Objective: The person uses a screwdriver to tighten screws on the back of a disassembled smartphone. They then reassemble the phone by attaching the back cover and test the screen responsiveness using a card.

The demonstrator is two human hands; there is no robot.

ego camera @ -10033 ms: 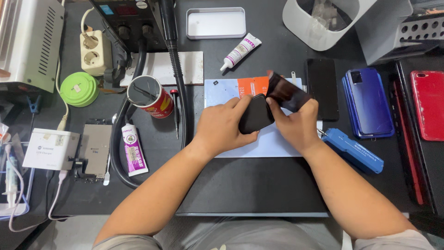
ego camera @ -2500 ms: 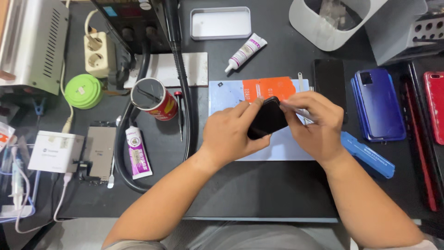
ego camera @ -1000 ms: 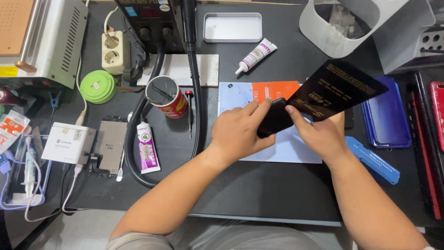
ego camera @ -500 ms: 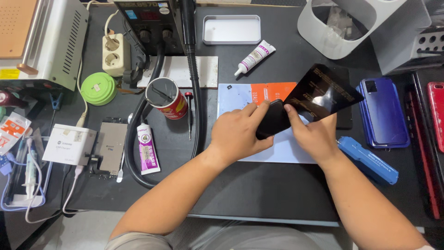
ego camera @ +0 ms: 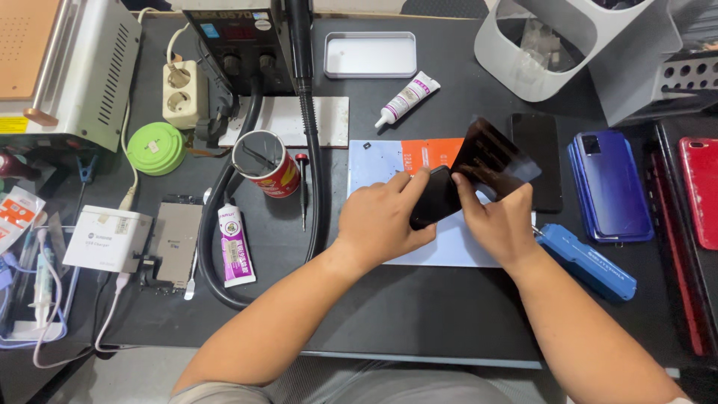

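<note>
Near the centre of the frame, my left hand (ego camera: 385, 221) gripped a small black phone (ego camera: 435, 197), fingers curled over its left edge and thumb beneath. The phone was dark and glossy, tilted, with rounded corners. My right hand (ego camera: 499, 221) pinched a thin dark sheet (ego camera: 495, 158), perhaps a screen panel or film, that rose from the phone's right edge and slanted up toward the upper right. The sheet was almost black, shiny, with faint reflections across it. Both hands were close together, nearly touching over the phone, and each was closed on its piece.

Under my hands lay a pale blue work mat (ego camera: 449, 243) with an orange patch at its top. Just right of the lifted sheet, a flat black panel (ego camera: 537, 160) rested on the dark table (ego camera: 419, 314). Farther right sat a stack of blue phones (ego camera: 609, 183) and a red phone (ego camera: 701, 191) at the frame's edge. A blue tool (ego camera: 587, 260) lay lower right of my right hand. To the left stood a red cup (ego camera: 268, 161), a glue tube (ego camera: 235, 245) with a purple label, and a green round lid (ego camera: 155, 148).
</note>
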